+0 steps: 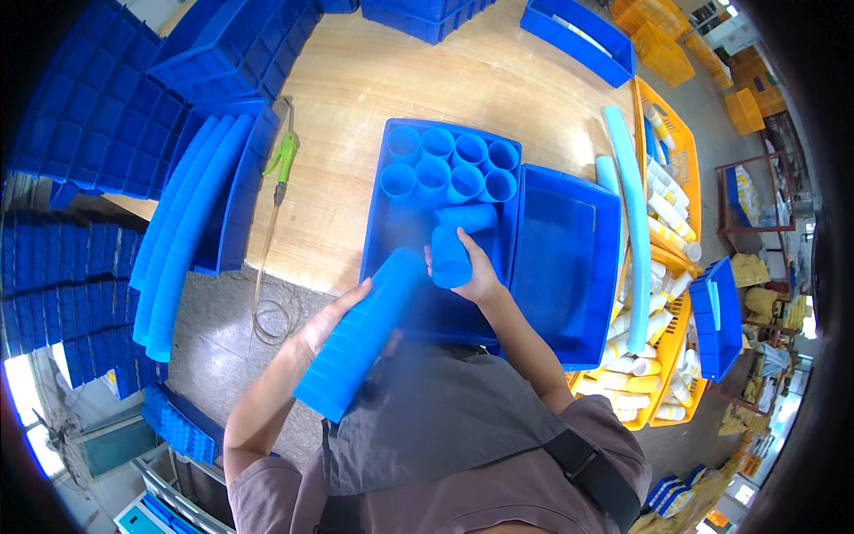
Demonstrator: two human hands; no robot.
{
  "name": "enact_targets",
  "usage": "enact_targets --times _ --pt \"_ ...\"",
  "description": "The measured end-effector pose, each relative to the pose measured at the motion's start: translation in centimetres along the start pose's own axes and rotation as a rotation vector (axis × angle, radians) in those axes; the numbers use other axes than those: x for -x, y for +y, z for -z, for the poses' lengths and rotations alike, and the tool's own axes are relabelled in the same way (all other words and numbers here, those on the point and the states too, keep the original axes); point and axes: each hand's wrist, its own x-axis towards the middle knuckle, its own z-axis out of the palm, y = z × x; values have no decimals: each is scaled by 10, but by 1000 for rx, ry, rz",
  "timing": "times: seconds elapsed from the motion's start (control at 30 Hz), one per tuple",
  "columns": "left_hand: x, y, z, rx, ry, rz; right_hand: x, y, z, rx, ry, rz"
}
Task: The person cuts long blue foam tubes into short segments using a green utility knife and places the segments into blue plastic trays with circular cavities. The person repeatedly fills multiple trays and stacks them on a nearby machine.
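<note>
Between right fingers (469, 248), blue tube (451, 259)

A long, ringed blue cylinder (356, 343) is held aslant, its far end near a short, smooth blue cylinder (450, 249) held tilted over a rectangular blue plastic tray (463, 313). Inside, eight open-topped blue tubes (432, 174) stand in two rows; another blue tube (476, 216) lies sideways.
</note>
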Motion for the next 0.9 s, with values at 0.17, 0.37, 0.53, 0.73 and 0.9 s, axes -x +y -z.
enact_targets --times 0.17,0.37,0.53,0.73,0.9 --pt "0 -22 10 146 7 -101 -9 2 -21 155 -81 -65" --pt "3 -17 15 64 -27 -264 -17 2 -29 1040 51 95" --pt "-18 -13 8 19 9 -107 -19 12 -9 2766 299 1115" --pt "-82 7 -7 150 -22 -57 5 -26 -3 2817 610 1022" --pt "-98 31 -16 175 -144 -147 33 -60 -2 2516 478 1049"
